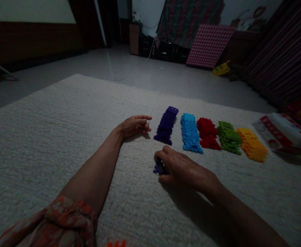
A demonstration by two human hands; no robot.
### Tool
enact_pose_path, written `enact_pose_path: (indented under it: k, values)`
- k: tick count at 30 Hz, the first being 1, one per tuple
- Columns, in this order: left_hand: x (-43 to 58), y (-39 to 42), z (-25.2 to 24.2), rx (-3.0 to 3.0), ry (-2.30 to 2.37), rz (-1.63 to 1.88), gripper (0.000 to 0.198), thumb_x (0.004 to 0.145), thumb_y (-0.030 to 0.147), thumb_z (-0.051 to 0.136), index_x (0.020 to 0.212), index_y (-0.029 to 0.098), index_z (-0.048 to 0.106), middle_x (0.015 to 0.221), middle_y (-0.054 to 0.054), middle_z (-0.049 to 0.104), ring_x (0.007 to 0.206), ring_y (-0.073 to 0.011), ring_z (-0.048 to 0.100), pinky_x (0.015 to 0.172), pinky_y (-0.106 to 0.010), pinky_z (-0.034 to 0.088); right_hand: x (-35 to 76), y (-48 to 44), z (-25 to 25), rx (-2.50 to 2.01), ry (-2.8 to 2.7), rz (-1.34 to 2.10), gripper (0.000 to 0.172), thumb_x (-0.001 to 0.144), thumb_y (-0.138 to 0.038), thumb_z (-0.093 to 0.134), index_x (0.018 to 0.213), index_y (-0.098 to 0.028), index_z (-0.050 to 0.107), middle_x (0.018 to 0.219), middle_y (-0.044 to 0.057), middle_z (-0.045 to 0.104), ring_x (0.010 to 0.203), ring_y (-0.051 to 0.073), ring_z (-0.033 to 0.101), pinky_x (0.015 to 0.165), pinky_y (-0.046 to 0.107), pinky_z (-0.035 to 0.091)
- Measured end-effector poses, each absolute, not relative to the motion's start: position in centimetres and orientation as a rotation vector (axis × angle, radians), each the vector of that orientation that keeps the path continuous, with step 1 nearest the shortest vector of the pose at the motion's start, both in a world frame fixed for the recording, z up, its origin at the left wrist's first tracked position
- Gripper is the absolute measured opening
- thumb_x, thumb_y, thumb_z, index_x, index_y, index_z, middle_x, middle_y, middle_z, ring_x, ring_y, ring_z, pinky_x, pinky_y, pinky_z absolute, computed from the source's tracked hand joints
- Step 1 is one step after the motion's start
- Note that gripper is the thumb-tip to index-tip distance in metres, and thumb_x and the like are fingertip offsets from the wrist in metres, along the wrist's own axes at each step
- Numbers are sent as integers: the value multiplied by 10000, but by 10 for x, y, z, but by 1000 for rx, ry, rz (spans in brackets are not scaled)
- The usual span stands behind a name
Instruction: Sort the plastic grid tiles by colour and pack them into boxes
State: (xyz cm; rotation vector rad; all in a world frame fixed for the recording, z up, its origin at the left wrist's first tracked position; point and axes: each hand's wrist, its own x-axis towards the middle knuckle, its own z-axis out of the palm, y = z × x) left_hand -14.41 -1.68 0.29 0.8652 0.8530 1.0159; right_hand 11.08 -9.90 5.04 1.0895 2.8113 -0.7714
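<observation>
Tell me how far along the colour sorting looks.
Done: purple pile, blue pile, red pile, green pile and yellow pile lie side by side on the rug. In hand: the right hand holds a purple piece near the purple pile; the left hand rests beside that pile. Left: seemingly only that piece.

a single view — the camera sits on the person's head and faces forward and down over a pale rug (49,130). the left hand (135,125) and right hand (181,168) lie close under it, forearms running in from the bottom edge — the room's far wall (145,10) stands well back, up top.
</observation>
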Motion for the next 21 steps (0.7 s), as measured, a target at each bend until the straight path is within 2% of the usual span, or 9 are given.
enact_pose_path:
  k: [3,7,13,15,18,21]
  values:
    - [-144,-17,3,861,846,1019,254,867,93,576,1119,103,605,700,-47,684,728,-204,719,649,-310,538,109,-101,45,1072,2816,-792,288,760,-164,651,1026,-241,571,1016,37,566,869,179,573,755,284,428]
    - [-145,-17,4,854,852,1012,258,876,103,578,1132,103,600,705,-50,688,737,-203,717,667,-319,539,106,-99,40,1126,2834,-746,199,771,-261,701,930,-224,587,959,42,586,799,174,567,681,281,403]
    - [-144,-17,4,849,860,1017,258,868,99,582,1125,101,605,700,-51,683,736,-207,721,650,-312,536,105,-96,46,1444,2694,-496,276,828,-457,710,826,-196,619,771,61,630,667,186,551,574,288,326]
    - [-144,-17,4,845,859,1019,250,868,96,578,1115,103,612,696,-50,680,731,-207,721,645,-311,533,109,-94,52,1372,2716,-468,266,813,-429,742,886,-192,645,853,77,654,719,201,578,597,294,346]
    - [-144,-17,4,847,853,1017,246,865,98,583,1109,105,617,695,-50,679,729,-205,717,650,-315,533,116,-91,54,1174,2832,-487,254,762,-290,782,969,-212,658,990,73,642,824,200,593,656,285,384]
    - [-144,-17,4,859,854,1018,264,855,102,594,1118,103,610,696,-50,680,734,-208,719,649,-315,532,118,-90,46,1100,2898,-552,165,757,-184,717,899,-214,638,967,50,615,800,165,568,672,268,393]
